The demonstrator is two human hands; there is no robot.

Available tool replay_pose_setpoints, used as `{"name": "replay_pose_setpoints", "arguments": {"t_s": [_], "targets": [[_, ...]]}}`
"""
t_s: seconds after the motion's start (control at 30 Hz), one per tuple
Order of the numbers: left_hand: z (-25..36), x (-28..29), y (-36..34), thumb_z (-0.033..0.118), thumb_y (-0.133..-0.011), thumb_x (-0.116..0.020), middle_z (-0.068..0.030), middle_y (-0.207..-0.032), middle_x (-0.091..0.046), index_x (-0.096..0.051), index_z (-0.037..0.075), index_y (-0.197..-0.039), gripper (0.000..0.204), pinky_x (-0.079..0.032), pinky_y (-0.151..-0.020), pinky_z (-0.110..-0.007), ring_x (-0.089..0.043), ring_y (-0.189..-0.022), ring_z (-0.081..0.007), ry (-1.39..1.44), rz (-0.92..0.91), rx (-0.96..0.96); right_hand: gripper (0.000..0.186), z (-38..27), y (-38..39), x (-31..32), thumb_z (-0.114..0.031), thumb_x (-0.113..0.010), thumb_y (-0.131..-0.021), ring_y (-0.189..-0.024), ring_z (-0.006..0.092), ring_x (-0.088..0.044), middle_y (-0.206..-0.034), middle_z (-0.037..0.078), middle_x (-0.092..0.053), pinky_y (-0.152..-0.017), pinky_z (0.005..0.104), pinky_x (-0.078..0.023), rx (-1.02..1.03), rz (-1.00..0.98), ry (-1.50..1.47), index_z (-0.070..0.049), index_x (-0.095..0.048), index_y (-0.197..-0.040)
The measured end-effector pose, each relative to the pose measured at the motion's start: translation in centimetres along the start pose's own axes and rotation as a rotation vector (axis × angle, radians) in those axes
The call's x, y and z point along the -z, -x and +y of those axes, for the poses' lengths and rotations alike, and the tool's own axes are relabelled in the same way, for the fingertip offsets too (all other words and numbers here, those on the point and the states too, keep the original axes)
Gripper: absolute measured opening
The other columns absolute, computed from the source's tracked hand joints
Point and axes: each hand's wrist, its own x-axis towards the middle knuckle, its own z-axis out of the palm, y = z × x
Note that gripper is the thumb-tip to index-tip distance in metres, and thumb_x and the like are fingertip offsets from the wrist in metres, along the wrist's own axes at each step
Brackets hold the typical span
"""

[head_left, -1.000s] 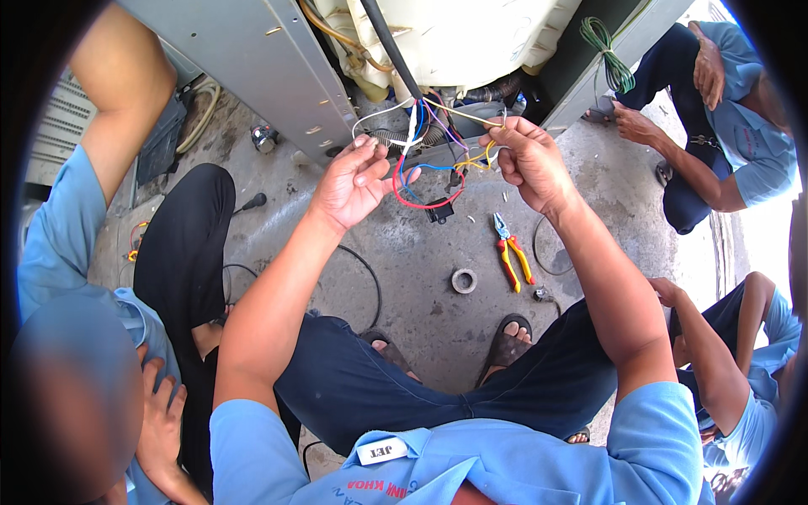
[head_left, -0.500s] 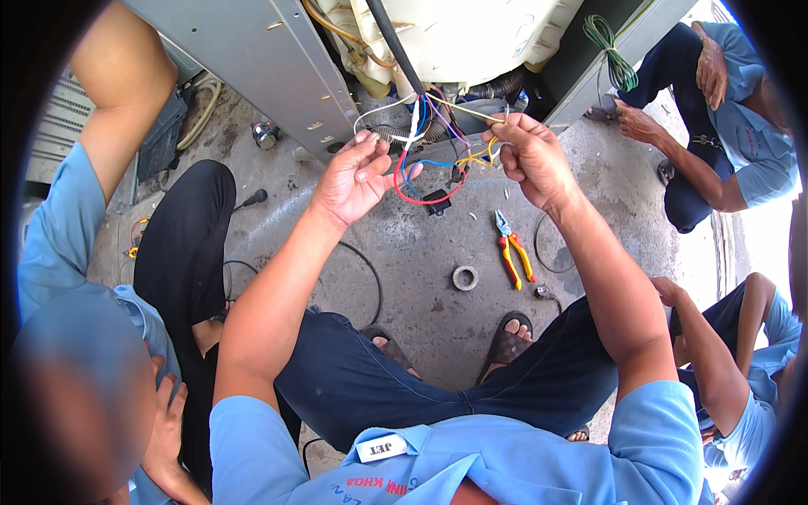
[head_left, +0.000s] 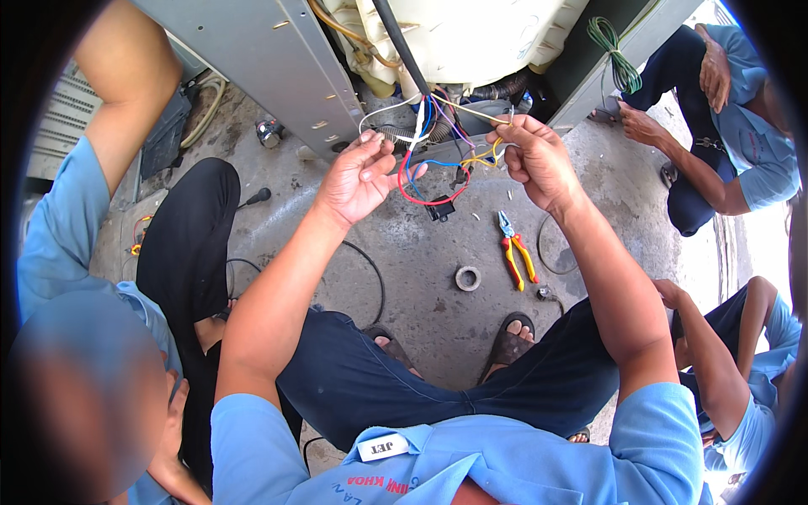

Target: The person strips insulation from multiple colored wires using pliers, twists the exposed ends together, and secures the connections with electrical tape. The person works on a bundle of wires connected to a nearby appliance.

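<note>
My left hand (head_left: 358,179) pinches the end of a white wire (head_left: 389,108) between thumb and forefinger, its other fingers loosely bent. Held in the fingertips of my right hand (head_left: 541,164) is a yellow wire (head_left: 470,110), pulled out to the right. Both wires come from a bundle under the white tub (head_left: 471,38) of an opened machine. Between my hands hang a red wire (head_left: 401,178), a blue wire (head_left: 439,162) and a purple wire (head_left: 454,126). A small black box (head_left: 439,209) hangs below them.
Pliers with red and yellow handles (head_left: 519,261) and a grey ring (head_left: 468,279) lie on the concrete floor. Grey cabinet panels (head_left: 269,67) flank the tub; a green wire coil (head_left: 614,55) hangs on the right one. People in blue shirts sit close on both sides.
</note>
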Motion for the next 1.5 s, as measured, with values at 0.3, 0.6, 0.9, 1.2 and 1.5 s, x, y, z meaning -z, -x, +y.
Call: {"name": "replay_pose_setpoints", "arguments": {"t_s": [0.3,0.6,0.9,1.2,1.5], "targets": [[-0.12,0.16,-0.02,0.005,-0.094,-0.060,-0.0016,-0.086,-0.070,-0.066,0.014,-0.091,0.012,-0.041,-0.108,-0.062,-0.047,-0.050,-0.0031,0.001,-0.039,0.012,0.009,0.02,0.11,0.17,-0.012,-0.061,-0.093,-0.049,0.0040,-0.042,-0.090,0.005,-0.070,-0.042,0.0206,-0.029,0.014,0.002,0.017,-0.006,-0.063,-0.098],[-0.04,0.02,0.03,0.006,-0.097,-0.057,-0.0012,-0.087,-0.065,-0.060,0.015,-0.092,0.010,-0.041,-0.108,-0.061,-0.044,-0.048,-0.0008,-0.010,0.000,0.004,0.009,-0.10,0.03,0.08,-0.013,-0.061,-0.094,-0.050,0.0039,-0.042,-0.089,0.005,-0.069,-0.042,0.0205,-0.028,0.009,0.001,0.017,-0.006,-0.063,-0.098],[0.10,0.05,-0.14,0.005,-0.094,-0.060,-0.0017,-0.087,-0.070,-0.067,0.014,-0.092,0.011,-0.041,-0.107,-0.063,-0.047,-0.050,-0.0029,0.001,-0.024,0.010,0.009,-0.15,-0.11,0.08,-0.013,-0.061,-0.094,-0.049,0.0036,-0.041,-0.089,0.005,-0.069,-0.042,0.0205,-0.028,0.011,0.002,0.017,-0.006,-0.063,-0.099],[0.05,-0.09,-0.12,0.006,-0.097,-0.057,-0.0003,-0.086,-0.063,-0.058,0.016,-0.090,0.012,-0.040,-0.109,-0.060,-0.043,-0.048,-0.0005,-0.025,0.020,0.004,0.012,-0.22,-0.13,-0.04,-0.012,-0.061,-0.095,-0.048,0.0031,-0.040,-0.089,0.005,-0.067,-0.039,0.0181,-0.027,0.002,0.008,0.001,-0.003,-0.063,-0.103],[0.03,-0.41,-0.03,0.007,-0.097,-0.057,0.0011,-0.084,-0.061,-0.059,0.015,-0.091,0.011,-0.040,-0.109,-0.060,-0.042,-0.048,-0.0003,-0.032,0.037,0.002,0.012,-0.28,0.03,-0.10,-0.012,-0.061,-0.095,-0.049,0.0036,-0.041,-0.090,0.005,-0.067,-0.040,0.0180,-0.028,0.002,0.005,0.002,-0.003,-0.062,-0.103]]}}
